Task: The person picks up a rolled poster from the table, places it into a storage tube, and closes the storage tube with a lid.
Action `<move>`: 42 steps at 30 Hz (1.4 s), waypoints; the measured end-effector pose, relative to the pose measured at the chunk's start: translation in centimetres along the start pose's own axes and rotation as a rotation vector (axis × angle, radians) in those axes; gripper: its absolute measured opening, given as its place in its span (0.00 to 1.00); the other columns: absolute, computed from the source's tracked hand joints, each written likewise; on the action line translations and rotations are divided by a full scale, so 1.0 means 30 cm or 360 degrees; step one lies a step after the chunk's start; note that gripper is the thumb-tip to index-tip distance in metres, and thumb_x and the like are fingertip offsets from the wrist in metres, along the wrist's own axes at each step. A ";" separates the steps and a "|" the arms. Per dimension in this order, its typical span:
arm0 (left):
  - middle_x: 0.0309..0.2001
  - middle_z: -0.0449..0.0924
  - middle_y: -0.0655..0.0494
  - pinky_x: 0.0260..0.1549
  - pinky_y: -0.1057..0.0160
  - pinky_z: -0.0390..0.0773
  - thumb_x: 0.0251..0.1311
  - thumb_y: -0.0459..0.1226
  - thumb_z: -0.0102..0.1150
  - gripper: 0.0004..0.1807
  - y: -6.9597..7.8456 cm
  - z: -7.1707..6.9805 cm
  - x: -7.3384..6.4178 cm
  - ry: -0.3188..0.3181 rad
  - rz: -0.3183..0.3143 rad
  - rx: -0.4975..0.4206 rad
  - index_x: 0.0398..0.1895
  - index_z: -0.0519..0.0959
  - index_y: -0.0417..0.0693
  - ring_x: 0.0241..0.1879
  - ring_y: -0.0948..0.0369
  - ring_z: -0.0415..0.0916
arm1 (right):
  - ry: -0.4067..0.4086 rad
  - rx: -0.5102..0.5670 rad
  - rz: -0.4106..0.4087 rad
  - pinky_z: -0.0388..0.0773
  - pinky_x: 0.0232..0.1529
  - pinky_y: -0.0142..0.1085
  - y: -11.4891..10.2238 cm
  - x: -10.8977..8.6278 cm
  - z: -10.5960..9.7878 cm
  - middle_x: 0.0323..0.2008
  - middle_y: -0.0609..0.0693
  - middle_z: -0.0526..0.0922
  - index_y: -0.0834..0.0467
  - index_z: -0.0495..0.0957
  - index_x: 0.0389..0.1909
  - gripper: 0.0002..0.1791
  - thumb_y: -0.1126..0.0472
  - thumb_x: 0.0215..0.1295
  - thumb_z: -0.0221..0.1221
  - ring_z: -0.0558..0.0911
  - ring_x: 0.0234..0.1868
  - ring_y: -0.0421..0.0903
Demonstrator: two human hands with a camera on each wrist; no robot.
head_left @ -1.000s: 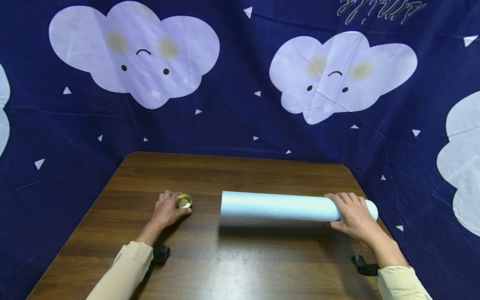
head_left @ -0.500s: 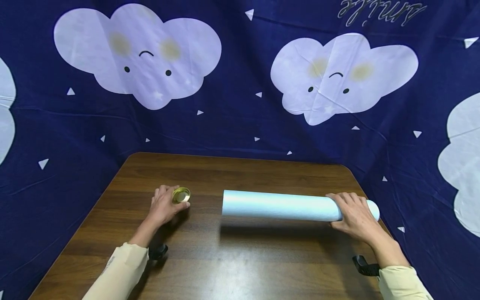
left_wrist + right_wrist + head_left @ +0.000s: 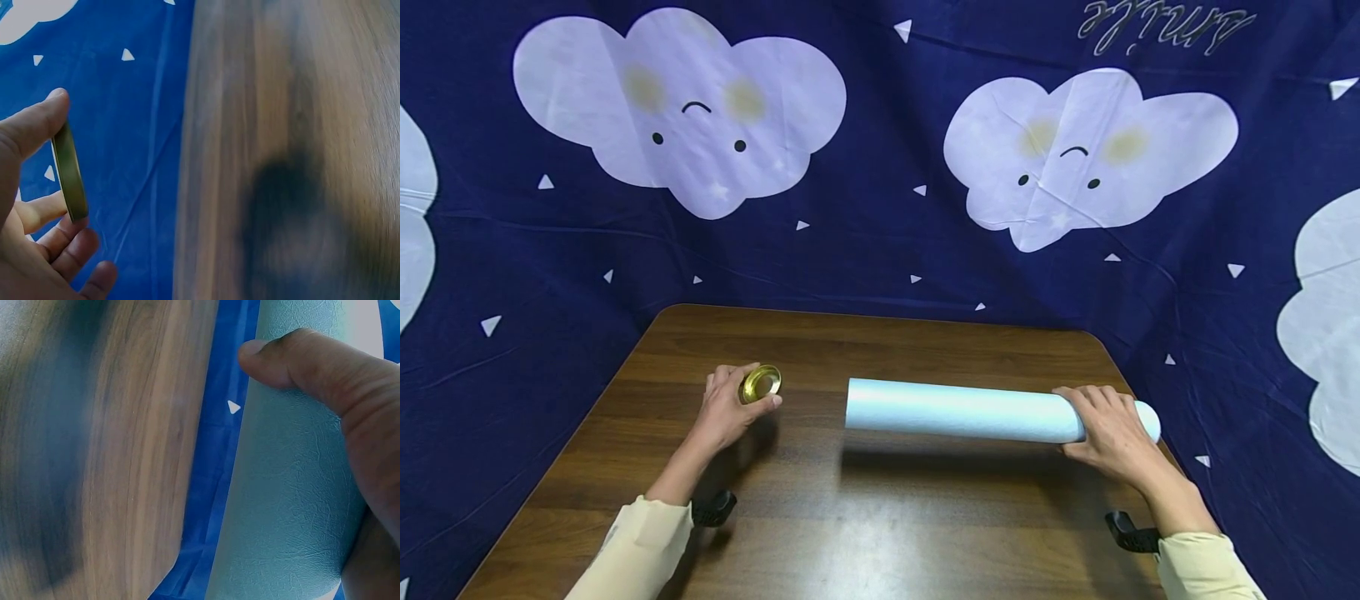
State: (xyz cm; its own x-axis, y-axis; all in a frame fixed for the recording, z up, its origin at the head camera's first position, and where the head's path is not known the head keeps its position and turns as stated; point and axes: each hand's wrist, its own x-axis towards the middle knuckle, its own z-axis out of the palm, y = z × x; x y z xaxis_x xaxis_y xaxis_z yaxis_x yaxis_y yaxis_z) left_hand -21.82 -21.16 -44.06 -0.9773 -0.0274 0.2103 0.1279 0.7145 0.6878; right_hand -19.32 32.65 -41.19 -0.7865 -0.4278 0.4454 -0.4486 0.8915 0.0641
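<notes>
My left hand [image 3: 728,412] pinches a gold jar lid [image 3: 762,383] between thumb and fingers, raised above the table with its hollow side tilted up. Seen edge-on in the left wrist view, the lid [image 3: 70,172] is a thin band between thumb and fingers. Around the right part of a long pale-blue cylinder [image 3: 958,410] curls my right hand [image 3: 1108,433]; the cylinder lies level over the table, with a shadow beneath. A wrinkled, leather-like surface shows on the cylinder [image 3: 294,481] in the right wrist view, the thumb lying across it. Its left end's inside is hidden.
Beneath both hands is a brown wooden table [image 3: 880,517] with rounded far corners. Behind it hangs a dark-blue cloth [image 3: 880,167] with white clouds and triangles. Black wrist straps with cameras sit on both wrists.
My left hand has lifted the lid off the table and tilted it, moving slightly away. The right hand and cylinder stay almost where they were.
</notes>
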 end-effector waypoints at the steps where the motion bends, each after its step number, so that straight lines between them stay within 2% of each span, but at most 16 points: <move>1: 0.51 0.64 0.39 0.53 0.45 0.62 0.49 0.46 0.69 0.39 0.005 0.000 -0.003 -0.0002 -0.0002 -0.0022 0.63 0.67 0.39 0.53 0.46 0.58 | 0.0001 0.0000 0.0000 0.65 0.42 0.55 0.000 0.000 0.000 0.39 0.57 0.80 0.55 0.72 0.52 0.44 0.54 0.26 0.76 0.76 0.43 0.60; 11: 0.54 0.64 0.43 0.52 0.51 0.64 0.51 0.47 0.68 0.38 0.055 -0.007 -0.031 -0.0041 -0.0033 -0.0240 0.65 0.66 0.43 0.55 0.49 0.60 | 0.0037 -0.0012 -0.0008 0.64 0.41 0.53 0.002 0.001 -0.001 0.38 0.56 0.80 0.55 0.72 0.52 0.43 0.54 0.25 0.75 0.75 0.41 0.59; 21: 0.55 0.65 0.45 0.56 0.53 0.69 0.55 0.43 0.65 0.34 0.104 -0.014 -0.055 -0.0054 -0.0024 -0.0559 0.65 0.67 0.46 0.54 0.53 0.67 | 0.0048 -0.0010 -0.0018 0.64 0.41 0.53 0.003 0.004 -0.007 0.37 0.55 0.79 0.55 0.72 0.52 0.43 0.55 0.24 0.75 0.75 0.41 0.58; 25: 0.54 0.66 0.45 0.53 0.65 0.72 0.56 0.40 0.65 0.33 0.119 -0.012 -0.062 -0.0058 -0.0004 -0.0659 0.65 0.67 0.46 0.52 0.55 0.69 | 0.0054 -0.0009 -0.0028 0.64 0.41 0.53 0.003 0.007 -0.009 0.37 0.55 0.79 0.55 0.72 0.52 0.43 0.55 0.24 0.75 0.75 0.41 0.58; 29: 0.54 0.66 0.46 0.46 0.77 0.70 0.56 0.38 0.64 0.32 0.132 -0.005 -0.067 -0.0063 0.0009 -0.0749 0.65 0.66 0.45 0.50 0.57 0.69 | 0.0067 -0.0002 -0.0030 0.64 0.41 0.53 0.004 0.008 -0.012 0.37 0.55 0.79 0.55 0.72 0.51 0.43 0.56 0.24 0.74 0.75 0.41 0.58; 36: 0.54 0.66 0.45 0.51 0.72 0.70 0.56 0.35 0.63 0.32 0.146 0.010 -0.075 -0.0092 0.0002 -0.0895 0.66 0.66 0.46 0.52 0.53 0.68 | 0.0090 0.0017 -0.0038 0.64 0.41 0.53 0.006 0.006 -0.019 0.38 0.55 0.79 0.56 0.72 0.52 0.43 0.56 0.24 0.73 0.75 0.41 0.59; 42: 0.55 0.65 0.44 0.51 0.74 0.68 0.57 0.35 0.62 0.33 0.159 0.021 -0.086 -0.0128 -0.0028 -0.0948 0.67 0.64 0.46 0.55 0.52 0.67 | 0.0093 0.0009 -0.0035 0.64 0.40 0.53 0.005 0.006 -0.026 0.37 0.56 0.79 0.55 0.72 0.51 0.43 0.56 0.24 0.74 0.75 0.41 0.59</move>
State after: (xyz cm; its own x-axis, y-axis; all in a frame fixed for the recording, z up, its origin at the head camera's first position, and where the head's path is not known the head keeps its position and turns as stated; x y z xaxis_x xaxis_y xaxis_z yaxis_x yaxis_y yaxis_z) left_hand -18.81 -17.23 -41.76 -0.9869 0.0338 0.1579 0.1614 0.1989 0.9666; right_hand -19.22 32.83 -40.40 -0.7505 -0.4376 0.4952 -0.4678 0.8811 0.0696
